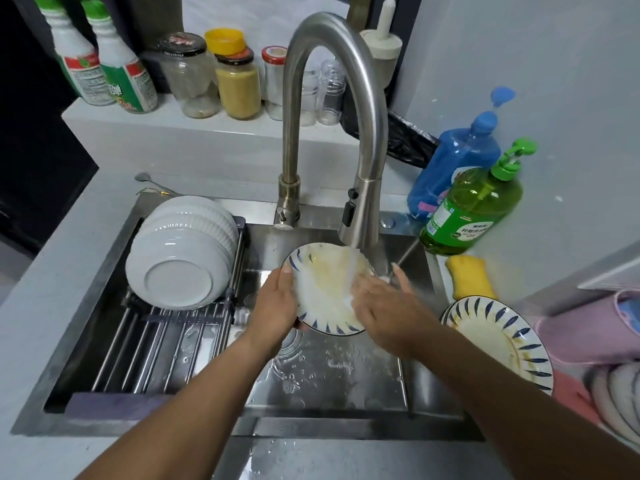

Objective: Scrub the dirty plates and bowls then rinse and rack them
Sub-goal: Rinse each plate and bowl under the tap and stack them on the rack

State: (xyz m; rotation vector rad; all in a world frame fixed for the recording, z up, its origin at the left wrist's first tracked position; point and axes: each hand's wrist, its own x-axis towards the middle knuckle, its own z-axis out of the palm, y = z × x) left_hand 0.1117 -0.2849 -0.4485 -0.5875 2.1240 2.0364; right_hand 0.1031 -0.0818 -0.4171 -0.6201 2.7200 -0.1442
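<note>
A white plate with blue leaf marks (322, 289) is tilted under the running faucet (360, 216), over the sink (332, 372). It carries yellow residue. My left hand (277, 303) grips its left rim, thumb on the face. My right hand (384, 303) lies flat with straight fingers on the plate's right side, in the water stream. Several white ribbed bowls (180, 251) rest upside down on the roll-up rack (156, 344) over the sink's left half. Dirty matching plates (502, 341) are stacked on the counter at the right.
A yellow sponge (471, 275) lies beside the sink at right, behind it a green soap bottle (474, 206) and a blue one (453, 161). Jars and bottles line the back ledge (207, 123). Pink cloth (588, 330) and more dishes sit far right.
</note>
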